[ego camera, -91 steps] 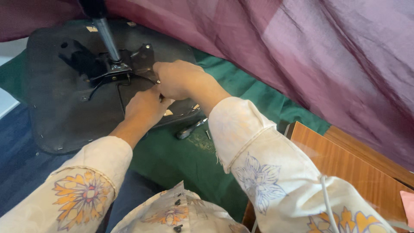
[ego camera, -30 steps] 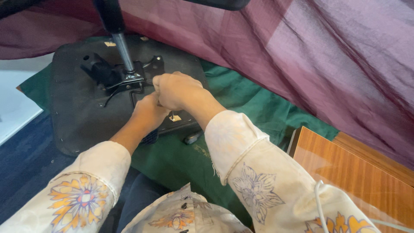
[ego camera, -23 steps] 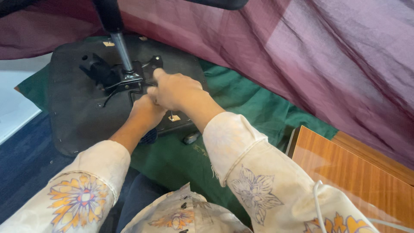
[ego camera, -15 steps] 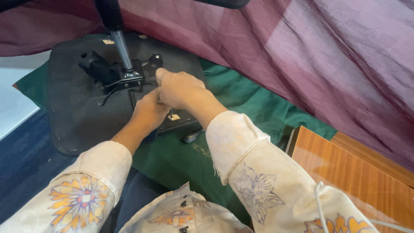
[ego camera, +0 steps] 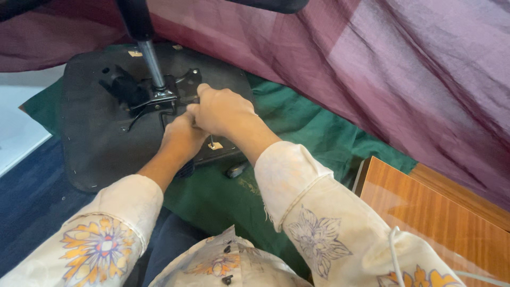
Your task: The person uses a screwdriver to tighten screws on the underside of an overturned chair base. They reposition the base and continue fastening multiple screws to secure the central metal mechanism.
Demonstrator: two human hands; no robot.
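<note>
our two hands met in the upper middle of the frame, over the underside of a black chair seat that lay upturned on a green cloth. our right hand was closed in a fist around something thin, likely a tool shaft, though the fist hid what it was; a slim metal tip showed just below it. our left hand lay curled under and against the right, its fingers hidden, so we could not tell whether they held anything. both pressed beside the metal mechanism plate, from which the chrome gas cylinder rose toward the top left. a small dark part lay on the cloth just below the seat's edge. a purple drape filled the upper right, a wooden worktop the lower right. we judged this a fastening step at the plate; the next move would call for steady downward pressure and a straight tool.
</note>
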